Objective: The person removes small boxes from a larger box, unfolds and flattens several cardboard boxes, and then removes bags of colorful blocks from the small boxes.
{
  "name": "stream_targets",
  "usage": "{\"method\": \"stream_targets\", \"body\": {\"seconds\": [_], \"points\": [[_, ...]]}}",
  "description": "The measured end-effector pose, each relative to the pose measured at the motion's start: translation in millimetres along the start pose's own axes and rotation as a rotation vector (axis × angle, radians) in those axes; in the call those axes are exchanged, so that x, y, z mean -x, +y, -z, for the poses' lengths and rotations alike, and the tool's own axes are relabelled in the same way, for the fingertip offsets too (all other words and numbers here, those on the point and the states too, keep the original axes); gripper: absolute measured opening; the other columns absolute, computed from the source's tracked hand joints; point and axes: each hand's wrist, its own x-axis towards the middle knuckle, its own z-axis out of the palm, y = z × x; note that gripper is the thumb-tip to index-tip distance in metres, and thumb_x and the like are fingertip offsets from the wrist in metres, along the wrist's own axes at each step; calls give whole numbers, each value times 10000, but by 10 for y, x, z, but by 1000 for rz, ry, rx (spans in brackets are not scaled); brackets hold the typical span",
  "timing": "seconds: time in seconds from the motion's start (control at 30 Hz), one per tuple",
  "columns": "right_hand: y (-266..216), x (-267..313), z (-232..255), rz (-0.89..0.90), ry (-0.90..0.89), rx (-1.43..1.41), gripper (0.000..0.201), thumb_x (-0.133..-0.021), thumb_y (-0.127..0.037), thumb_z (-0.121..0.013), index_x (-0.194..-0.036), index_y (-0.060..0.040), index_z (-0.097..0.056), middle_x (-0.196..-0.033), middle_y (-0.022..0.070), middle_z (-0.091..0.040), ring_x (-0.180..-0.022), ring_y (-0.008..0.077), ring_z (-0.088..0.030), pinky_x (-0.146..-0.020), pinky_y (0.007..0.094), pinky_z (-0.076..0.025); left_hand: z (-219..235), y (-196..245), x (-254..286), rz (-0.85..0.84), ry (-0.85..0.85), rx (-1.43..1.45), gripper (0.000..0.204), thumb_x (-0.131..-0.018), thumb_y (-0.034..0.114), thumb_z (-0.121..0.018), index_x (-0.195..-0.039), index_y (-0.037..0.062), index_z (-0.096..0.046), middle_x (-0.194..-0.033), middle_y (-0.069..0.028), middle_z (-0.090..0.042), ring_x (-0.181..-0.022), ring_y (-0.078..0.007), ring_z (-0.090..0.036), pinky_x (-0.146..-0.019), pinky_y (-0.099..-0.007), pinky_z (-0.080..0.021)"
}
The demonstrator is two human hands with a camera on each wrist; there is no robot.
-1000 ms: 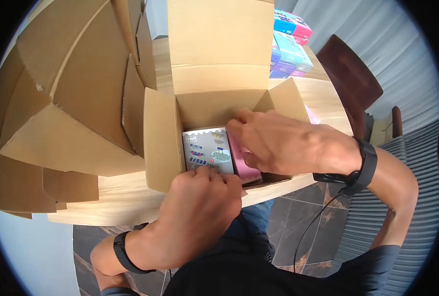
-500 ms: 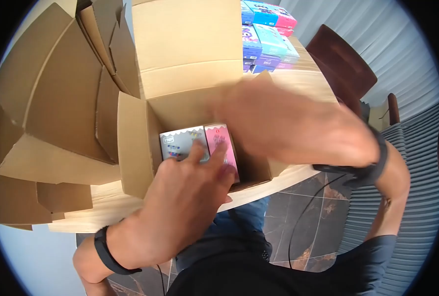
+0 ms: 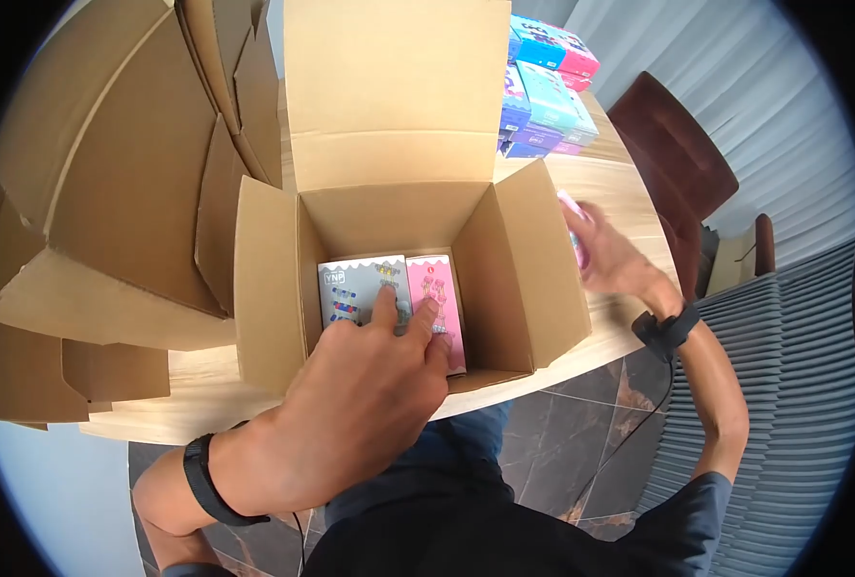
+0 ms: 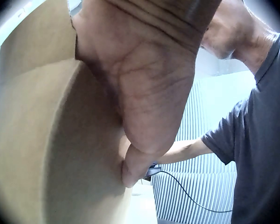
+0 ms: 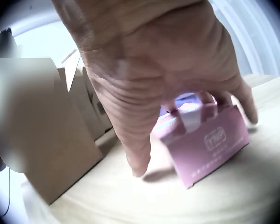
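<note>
An open cardboard carton [image 3: 490, 279] sits at the table's near edge in the head view. Inside it, a grey box marked YNP [image 3: 365, 275] and a slim pink box [image 3: 446, 303] lie side by side along the left wall. My left hand [image 3: 370, 399] reaches over the front rim, extended fingers resting on the tops of both boxes. Right of the carton, my right hand [image 3: 620, 258] is over another pink box [image 5: 207, 147] on the table. In the right wrist view its fingers spread over that box's top, and the thumb stands apart from the near side.
A larger open carton [image 3: 110, 192] stands on the left. Several stacked coloured boxes [image 3: 546, 91] sit at the table's back right. A brown chair [image 3: 673, 144] is beyond the right edge. The carton's right flap [image 3: 543, 269] leans outward between the two hands.
My right hand has left the carton's inside and moved right, over the flap, to the pink box on the table. My left hand's fingers have straightened onto the grey and pink boxes.
</note>
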Motion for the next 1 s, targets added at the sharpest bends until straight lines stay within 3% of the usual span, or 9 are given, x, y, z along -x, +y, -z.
{"method": "stream_targets", "body": {"seconds": [0.07, 0.23, 0.33, 0.43, 0.57, 0.7, 0.83, 0.97, 1.0], "points": [[-107, -6, -85, -72, -17, 166, 1225, -712, -522, -908, -1669, -187, -220, -1468, 315, -466, -1289, 476, -573, -1107, 454, -487, -17, -18, 6, -25, 30, 5, 252, -934, 322, -697, -1014, 86, -736, -1157, -106, -657, -1095, -358, -651, -511, -378, -516], [-272, -118, 158, -291, -87, -113, 1086, -759, -271, -870, -1656, -208, -261, -1351, 290, -555, -1133, 452, -659, -1010, 450, -539, 17, -40, 15, -55, -17, 8, 271, -935, 320, -689, -1017, 66, -736, -1121, -119, -666, -1052, -371, -658, -503, -379, -508], [-129, -108, 211, -99, -29, -573, 1043, -761, -236, -854, -1640, -175, -295, -1226, 256, -600, -1111, 436, -676, -989, 451, -546, 7, -49, 21, -69, -20, -8, 276, -938, 318, -683, -1015, 59, -736, -1113, -122, -676, -1051, -378, -662, -507, -382, -511], [-126, -107, 227, -48, -78, -622, 1022, -780, -336, -852, -1627, -135, -316, -1294, 274, -570, -1128, 440, -669, -1019, 459, -538, -13, -36, 20, -67, -3, -20, 282, -938, 324, -682, -1023, 61, -735, -1158, -129, -683, -1080, -389, -661, -521, -396, -520], [-254, -192, 130, -135, -140, -179, 1078, -801, -559, -808, -1634, -113, -291, -1502, 363, -406, -1173, 495, -632, -1087, 491, -507, 17, -22, -8, -48, -18, 18, 283, -928, 337, -694, -1068, 94, -728, -1254, -126, -678, -1131, -377, -659, -562, -428, -538], [-466, -27, 164, -249, -85, 53, 1151, -794, -537, -809, -1667, -105, -195, -1369, 366, -490, -1202, 538, -590, -1054, 516, -518, 38, 17, -16, 22, -17, 39, 302, -890, 335, -742, -1120, 140, -715, -1312, -83, -660, -1182, -328, -647, -606, -442, -556], [-439, 162, 50, -237, -66, -63, 1045, -831, -415, -762, -1662, -84, -221, -1360, 383, -526, -1178, 512, -606, -1032, 500, -512, 103, 44, -27, 47, -52, 39, 334, -867, 326, -771, -1121, 118, -709, -1354, -75, -648, -1229, -327, -632, -634, -432, -562], [-263, 603, 394, -240, 3, -645, 917, -857, -366, -722, -1629, -66, -329, -1315, 309, -581, -1185, 397, -623, -1060, 441, -483, 356, 453, 77, 2, 396, -146, 340, -899, 335, -791, -1074, 47, -744, -1084, -85, -721, -1061, -261, -706, -703, -344, -567], [-421, 775, 637, -314, -12, -775, 886, -859, -359, -711, -1618, -61, -362, -1310, 281, -594, -1189, 360, -623, -1067, 422, -473, 101, 610, 143, -198, 610, -132, 324, -934, 336, -777, -1074, 44, -770, -984, -82, -717, -998, -218, -712, -728, -296, -570]]}}
